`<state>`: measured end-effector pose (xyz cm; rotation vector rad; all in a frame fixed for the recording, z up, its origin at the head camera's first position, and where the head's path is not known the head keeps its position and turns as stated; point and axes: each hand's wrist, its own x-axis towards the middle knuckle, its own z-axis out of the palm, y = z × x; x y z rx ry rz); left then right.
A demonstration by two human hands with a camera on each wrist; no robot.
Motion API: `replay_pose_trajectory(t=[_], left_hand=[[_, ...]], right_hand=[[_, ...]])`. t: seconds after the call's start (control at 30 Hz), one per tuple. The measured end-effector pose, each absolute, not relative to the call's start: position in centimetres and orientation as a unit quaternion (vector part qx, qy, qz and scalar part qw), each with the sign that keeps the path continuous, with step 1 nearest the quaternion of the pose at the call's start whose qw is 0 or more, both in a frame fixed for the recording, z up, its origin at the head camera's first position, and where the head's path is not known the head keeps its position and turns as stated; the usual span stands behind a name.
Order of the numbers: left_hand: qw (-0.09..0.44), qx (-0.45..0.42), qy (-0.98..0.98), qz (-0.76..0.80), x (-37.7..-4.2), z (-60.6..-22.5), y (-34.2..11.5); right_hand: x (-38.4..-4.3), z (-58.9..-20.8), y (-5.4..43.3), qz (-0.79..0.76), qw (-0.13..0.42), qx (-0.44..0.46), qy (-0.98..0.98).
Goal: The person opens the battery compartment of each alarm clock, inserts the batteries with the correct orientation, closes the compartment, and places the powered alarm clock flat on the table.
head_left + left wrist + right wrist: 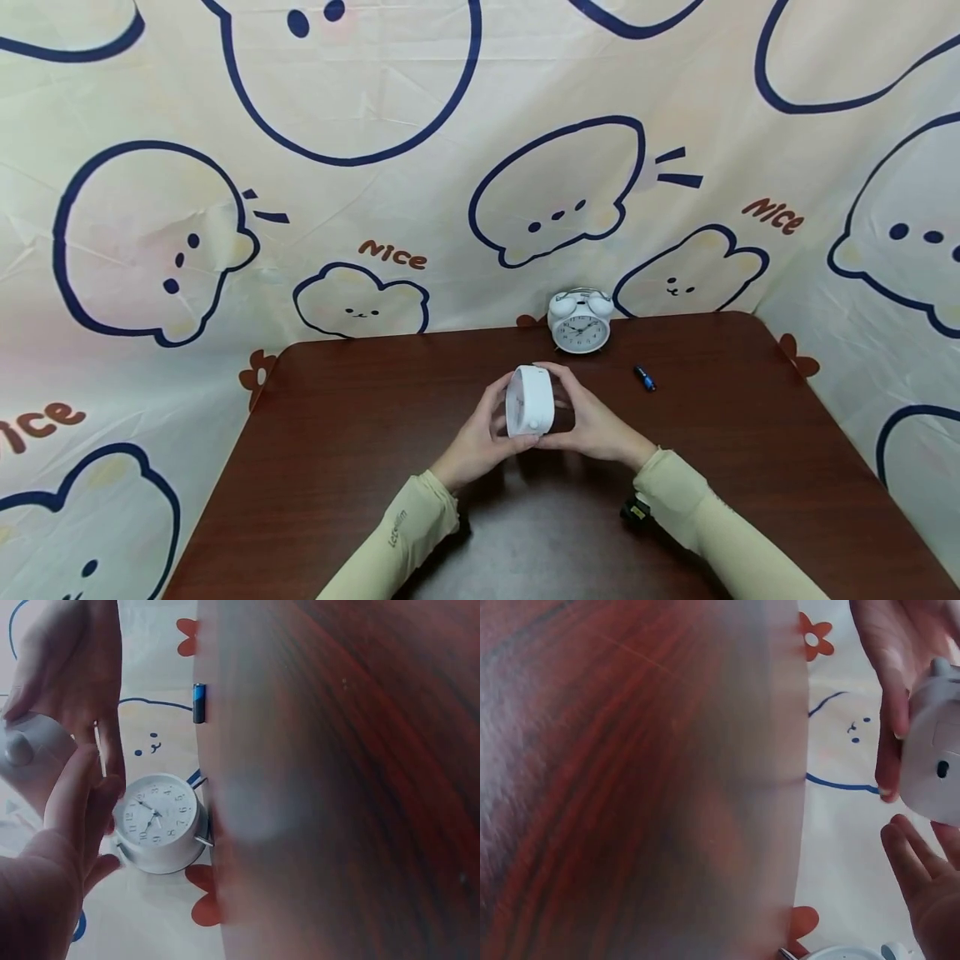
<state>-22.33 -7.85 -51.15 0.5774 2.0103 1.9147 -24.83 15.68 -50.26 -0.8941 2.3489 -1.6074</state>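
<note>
Both hands hold a white rounded clock (534, 400) above the middle of the table, with its front turned to the left. My left hand (480, 435) grips it from the left side, thumb underneath. From the right, my right hand (600, 427) spans it, fingers at the top edge and thumb at the bottom. The right wrist view shows the clock's plain back (934, 761) with a small dark slot and a panel outline. Beyond the hands, a white twin-bell alarm clock (581, 325) stands upright near the table's back edge.
A blue and black battery (645, 377) lies on the brown table (360, 433) to the right of the hands. Behind the table hangs a pale cloth (420, 200) with cartoon outlines. A small black device (636, 510) is at the right cuff.
</note>
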Motion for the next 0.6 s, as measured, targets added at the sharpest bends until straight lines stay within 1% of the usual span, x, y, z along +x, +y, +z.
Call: replay_pose_trajectory(t=[0.1, 0.23, 0.43, 0.6], left_hand=[[0.174, 0.202, 0.695, 0.668, -22.30, -51.17, -7.84], [0.199, 0.206, 0.681, 0.674, -22.35, -51.10, -8.09], [0.203, 0.192, 0.691, 0.667, -22.24, -50.84, -8.54], [0.202, 0.165, 0.696, 0.669, -22.24, -50.74, -8.27]], right_hand=[[-24.61, -50.18, 15.53, -0.537, 0.080, -0.297, 0.786], [-24.55, -49.98, 15.70, -0.523, 0.068, -0.299, 0.796], [-24.62, -49.70, 15.98, -0.489, 0.052, -0.311, 0.813], [-24.63, -49.72, 16.16, -0.439, 0.024, -0.336, 0.833]])
